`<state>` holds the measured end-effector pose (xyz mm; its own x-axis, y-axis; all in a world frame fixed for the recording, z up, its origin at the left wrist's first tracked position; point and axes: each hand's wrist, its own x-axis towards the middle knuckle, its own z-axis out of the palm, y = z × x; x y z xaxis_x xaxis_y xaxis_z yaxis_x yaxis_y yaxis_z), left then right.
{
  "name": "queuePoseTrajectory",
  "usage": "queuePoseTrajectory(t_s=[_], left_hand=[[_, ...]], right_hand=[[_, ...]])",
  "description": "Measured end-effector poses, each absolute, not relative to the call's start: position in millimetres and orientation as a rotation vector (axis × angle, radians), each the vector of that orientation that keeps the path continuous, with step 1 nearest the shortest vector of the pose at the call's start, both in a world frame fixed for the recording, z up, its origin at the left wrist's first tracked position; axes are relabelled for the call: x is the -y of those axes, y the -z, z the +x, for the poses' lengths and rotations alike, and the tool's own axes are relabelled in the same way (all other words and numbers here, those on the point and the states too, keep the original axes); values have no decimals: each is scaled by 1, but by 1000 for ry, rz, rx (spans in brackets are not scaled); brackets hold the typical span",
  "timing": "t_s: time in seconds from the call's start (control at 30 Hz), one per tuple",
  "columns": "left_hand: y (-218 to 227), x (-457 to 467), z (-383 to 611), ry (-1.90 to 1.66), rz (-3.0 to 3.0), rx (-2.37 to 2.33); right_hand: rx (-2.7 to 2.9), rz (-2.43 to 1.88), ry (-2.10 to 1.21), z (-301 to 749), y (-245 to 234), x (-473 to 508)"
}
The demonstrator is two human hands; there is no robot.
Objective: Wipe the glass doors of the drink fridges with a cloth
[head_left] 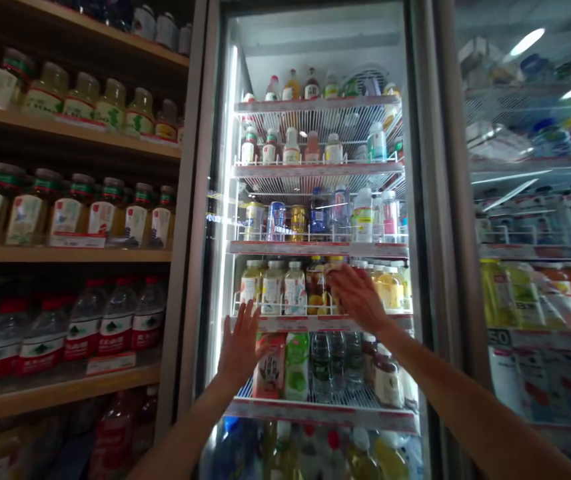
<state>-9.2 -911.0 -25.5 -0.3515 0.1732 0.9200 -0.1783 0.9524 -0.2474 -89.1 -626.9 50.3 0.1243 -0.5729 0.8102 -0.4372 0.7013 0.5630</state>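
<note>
My right hand (358, 297) is raised in front of the cooler's fourth shelf, fingers stretched forward and a little blurred. Closest to its fingertips is a dark bottle with a yellow cap (316, 283); I cannot tell whether they touch. Nothing shows in its grasp. Lower and to the left, my left hand (238, 343) is held up with fingers spread, holding nothing. Beside it stand a red carton-like pack (269, 367) and a green-and-white bottle (297, 367). White-labelled juice bottles (294, 287) line the same shelf as the dark bottle.
A tall lit cooler (310, 170) holds drinks on several wire shelves with low front rails. Wooden shelves (72, 257) with jars and red-capped water bottles (111, 320) stand to the left. Another cooler (540, 253) with reflections is on the right, past a metal frame (452, 220).
</note>
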Motion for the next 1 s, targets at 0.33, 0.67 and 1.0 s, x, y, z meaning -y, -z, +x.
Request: queuePoseTrajectory(t_s=[0.33, 0.67, 1.0], left_hand=[[13, 869, -29, -300, -24, 1898], [18, 867, -30, -260, -3, 1924], [21, 860, -23, -197, 48, 1991]], right_hand=[[1519, 637, 77, -95, -54, 562], [1575, 637, 53, -106, 31, 507], [1584, 852, 70, -88, -4, 587]])
